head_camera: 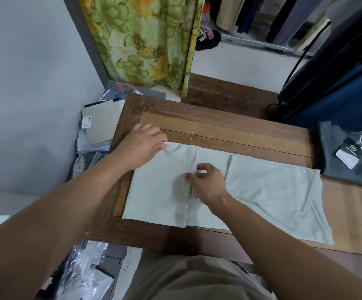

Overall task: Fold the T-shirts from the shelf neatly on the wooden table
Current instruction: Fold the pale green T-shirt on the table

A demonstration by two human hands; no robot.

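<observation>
A pale green T-shirt [268, 191] lies across the wooden table [230, 128], partly folded, with its left part doubled over into a flat panel. My left hand [141, 144] pinches the far left corner of that folded panel. At the panel's right edge, near the middle of the shirt, my right hand [206, 182] pinches the fabric between thumb and fingers. The shirt's right end spreads loose toward the table's front right.
A dark grey T-shirt with hang tags [353, 154] lies at the table's right end. Dark blue garments [338, 83] hang at the right. A floral curtain [145, 40] hangs behind. Packaged items and plastic bags [95, 126] crowd the floor at the left.
</observation>
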